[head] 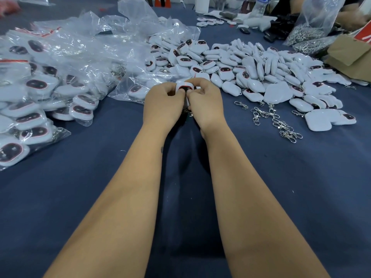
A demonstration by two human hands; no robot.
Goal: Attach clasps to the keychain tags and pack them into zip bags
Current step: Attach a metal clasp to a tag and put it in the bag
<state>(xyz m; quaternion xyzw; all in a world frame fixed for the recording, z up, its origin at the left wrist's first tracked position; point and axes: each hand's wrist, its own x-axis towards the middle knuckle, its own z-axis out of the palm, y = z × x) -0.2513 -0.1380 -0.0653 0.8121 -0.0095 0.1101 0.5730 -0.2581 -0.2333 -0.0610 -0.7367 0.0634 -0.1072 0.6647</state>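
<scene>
My left hand [163,106] and my right hand [205,104] meet over the dark blue cloth, and both pinch one white keychain tag [184,86] with a dark red-rimmed face. A bit of metal clasp [189,113] shows under my right palm, mostly hidden. Loose silver clasps [271,119] lie to the right of my hands. A big heap of white tags [247,69] spreads behind and to the right. Filled zip bags [40,101] with red seal strips pile up on the left.
Crumpled clear bags [128,39] lie behind my hands. At the far right sit a bag of metal clasps [307,31], brown cardboard [349,55] and another person's arm [353,15]. A plastic bottle [261,5] stands at the back. The blue cloth [100,177] covers the table.
</scene>
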